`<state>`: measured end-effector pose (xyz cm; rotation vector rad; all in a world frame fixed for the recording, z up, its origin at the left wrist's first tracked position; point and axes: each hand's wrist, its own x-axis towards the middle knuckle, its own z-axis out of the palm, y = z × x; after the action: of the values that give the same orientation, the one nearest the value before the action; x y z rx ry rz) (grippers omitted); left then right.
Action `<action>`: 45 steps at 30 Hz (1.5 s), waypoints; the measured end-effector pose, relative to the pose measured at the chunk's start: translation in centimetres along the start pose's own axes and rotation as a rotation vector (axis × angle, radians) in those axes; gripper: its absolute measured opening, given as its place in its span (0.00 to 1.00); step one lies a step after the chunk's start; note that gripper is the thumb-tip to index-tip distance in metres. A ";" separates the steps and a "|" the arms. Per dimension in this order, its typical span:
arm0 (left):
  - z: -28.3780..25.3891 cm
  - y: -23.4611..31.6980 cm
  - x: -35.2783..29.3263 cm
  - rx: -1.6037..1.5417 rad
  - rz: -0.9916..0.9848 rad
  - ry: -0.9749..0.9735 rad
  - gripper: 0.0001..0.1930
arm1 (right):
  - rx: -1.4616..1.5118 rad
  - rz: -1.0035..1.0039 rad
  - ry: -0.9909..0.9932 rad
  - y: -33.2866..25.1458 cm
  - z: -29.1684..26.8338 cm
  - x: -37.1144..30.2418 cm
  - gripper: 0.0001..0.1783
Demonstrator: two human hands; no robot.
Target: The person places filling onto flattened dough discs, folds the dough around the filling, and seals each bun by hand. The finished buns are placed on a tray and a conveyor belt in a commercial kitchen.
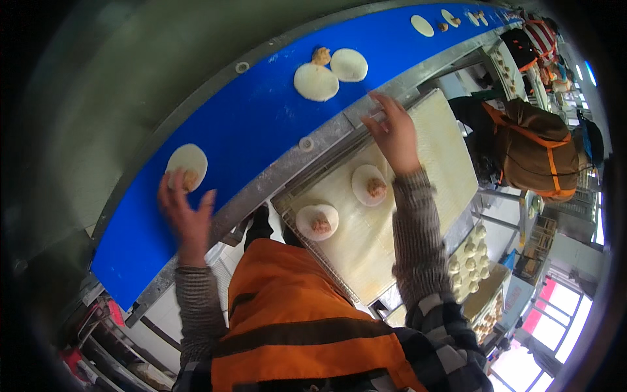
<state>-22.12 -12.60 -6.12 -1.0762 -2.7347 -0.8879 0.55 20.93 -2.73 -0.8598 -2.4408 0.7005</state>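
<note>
My left hand (186,219) is over the blue conveyor belt (255,98), fingers spread and thumb held apart. Its fingertips reach the near edge of a round dough wrapper (189,157), beside the lump of filling on it (190,181); whether they touch the filling I cannot tell. My right hand (397,137) hovers by the belt's near rail, thumb and fingers apart with nothing seen between them. Farther along the belt, two dough wrappers (316,82) (349,65) lie side by side, touching a lump of filling (321,56).
Below my right hand sits a cloth-lined tray (437,140) bearing two wrappers topped with filling (317,223) (369,185). More dough rounds (422,25) lie up the belt. At right stands a person in a brown top (539,147); a tray of dough pieces (469,264) is behind me.
</note>
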 end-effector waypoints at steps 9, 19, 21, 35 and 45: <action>-3.6 -15.9 -0.8 -0.177 -0.235 -0.319 0.17 | -0.265 -0.167 -0.577 -1.7 11.6 14.6 0.24; -11.0 -26.1 -1.5 -0.324 -0.694 -0.590 0.22 | -0.126 0.054 -0.572 -5.3 11.4 8.2 0.35; -12.4 -27.3 -2.1 -0.199 -0.670 -0.623 0.23 | -0.030 0.140 -0.637 -6.6 13.1 7.9 0.33; 2.6 4.8 3.2 -0.448 0.335 -0.666 0.14 | 0.755 0.494 0.053 1.1 2.3 -5.3 0.32; 20.6 29.0 3.6 -0.486 0.690 -0.679 0.20 | -0.212 0.384 0.286 15.9 -9.0 -8.8 0.28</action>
<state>-3.27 17.72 -8.08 -2.5993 -2.2194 -1.2301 18.74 28.56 -7.38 -1.4310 -2.1380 0.4112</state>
